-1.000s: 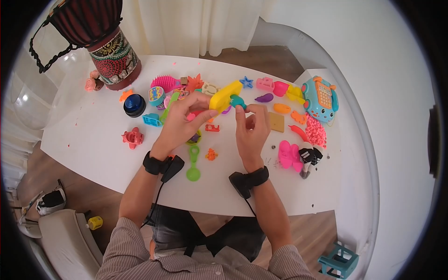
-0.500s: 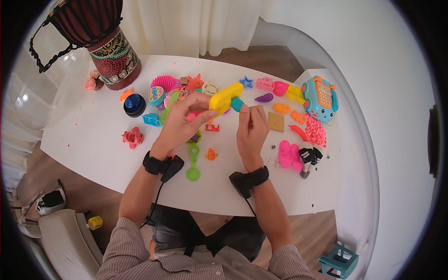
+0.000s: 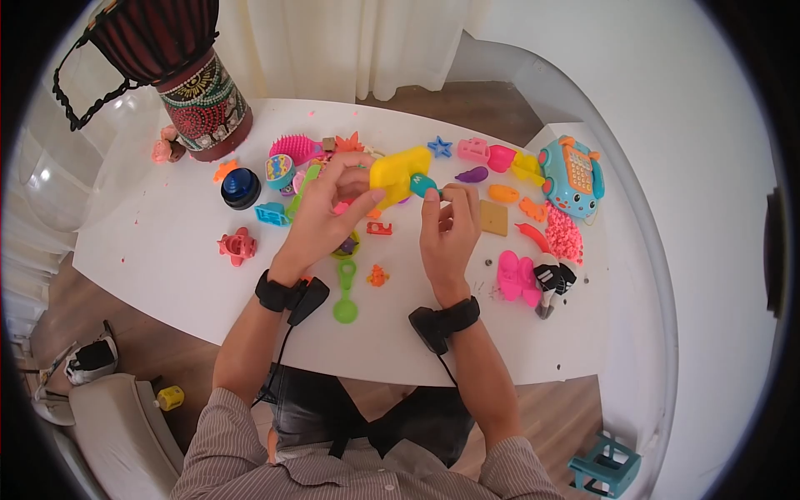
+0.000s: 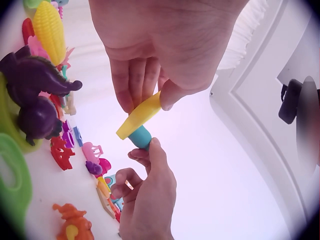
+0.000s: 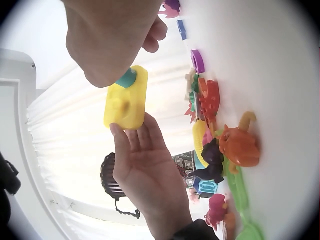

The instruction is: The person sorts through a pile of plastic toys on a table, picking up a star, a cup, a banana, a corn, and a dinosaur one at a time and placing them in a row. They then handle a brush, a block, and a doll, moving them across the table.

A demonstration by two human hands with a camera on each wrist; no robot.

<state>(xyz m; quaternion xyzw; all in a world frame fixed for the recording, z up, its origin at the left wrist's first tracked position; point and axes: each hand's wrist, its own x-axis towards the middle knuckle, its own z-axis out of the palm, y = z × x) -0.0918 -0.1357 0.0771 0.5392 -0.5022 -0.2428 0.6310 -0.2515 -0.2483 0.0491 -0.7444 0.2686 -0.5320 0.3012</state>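
Note:
Above the table, my left hand (image 3: 321,218) holds a flat yellow plastic block (image 3: 388,177) with rounded corners, thumb on one side and fingers on the other. A teal plastic piece (image 3: 423,185) with a rounded end meets the block's right side. My right hand (image 3: 447,246) pinches that teal piece between thumb and index finger, the other fingers curled. In the left wrist view the yellow block (image 4: 141,116) appears edge-on, the teal piece (image 4: 141,137) below it. The right wrist view shows a raised bump on the block's broad face (image 5: 131,107).
On the white table (image 3: 183,292), a green scoop (image 3: 345,304) and orange toy figure (image 3: 377,276) lie below the hands. Toy phone (image 3: 575,179), pink crumbs (image 3: 564,237) and pink mold (image 3: 517,279) are right. A tall drum (image 3: 204,108) and blue-domed button (image 3: 240,188) stand left.
The yellow block has turned so more of its broad face shows in the head view. My left fingers have spread a little around it; my right fingertips have shifted on the teal piece.

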